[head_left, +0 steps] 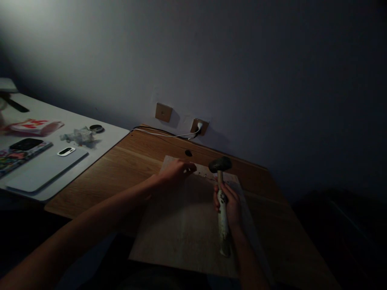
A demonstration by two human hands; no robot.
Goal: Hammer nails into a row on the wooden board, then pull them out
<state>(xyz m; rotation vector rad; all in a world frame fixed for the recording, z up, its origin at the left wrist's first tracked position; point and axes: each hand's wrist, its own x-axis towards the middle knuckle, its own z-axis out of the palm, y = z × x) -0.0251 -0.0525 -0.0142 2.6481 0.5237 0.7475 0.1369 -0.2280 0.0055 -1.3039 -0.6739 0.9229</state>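
A pale wooden board [181,225] lies on a brown wooden table [121,177]. My right hand [229,205] is wrapped round the light handle of a hammer [222,193], whose dark head is raised just above the board's far edge. My left hand [177,170] rests on the far left part of the board, its fingertips pinched together near the edge. What they pinch is too small and dark to make out. The hammer head is a short way to the right of those fingertips.
A white desk [99,137] adjoins at the left, carrying a closed grey laptop [45,171], a phone, a red-and-white packet and crumpled wrapping. Two wall sockets [199,125] sit behind the table, one with a white cable. The room is dim; the right side is dark.
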